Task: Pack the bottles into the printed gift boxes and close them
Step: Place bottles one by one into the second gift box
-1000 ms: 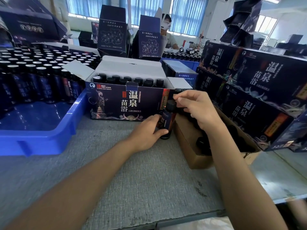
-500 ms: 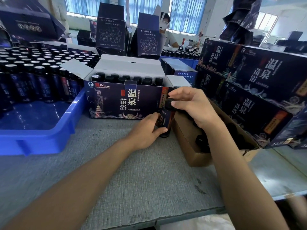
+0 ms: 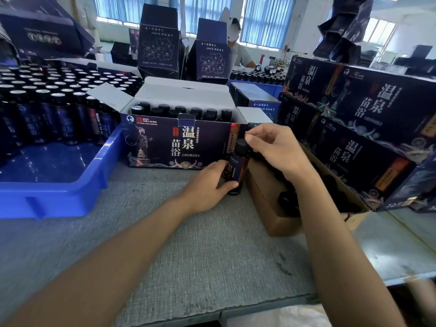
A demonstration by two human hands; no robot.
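Bottle (image 3: 238, 165) partly behind left hand (image 3: 207, 185)

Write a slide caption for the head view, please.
Left hand grips a dark bottle while right hand pinches its cap beside the open gift box.

My left hand (image 3: 207, 185) hides the lower label of the bottle (image 3: 238, 167); stacked boxes (image 3: 377, 119) run off the frame's right edge.
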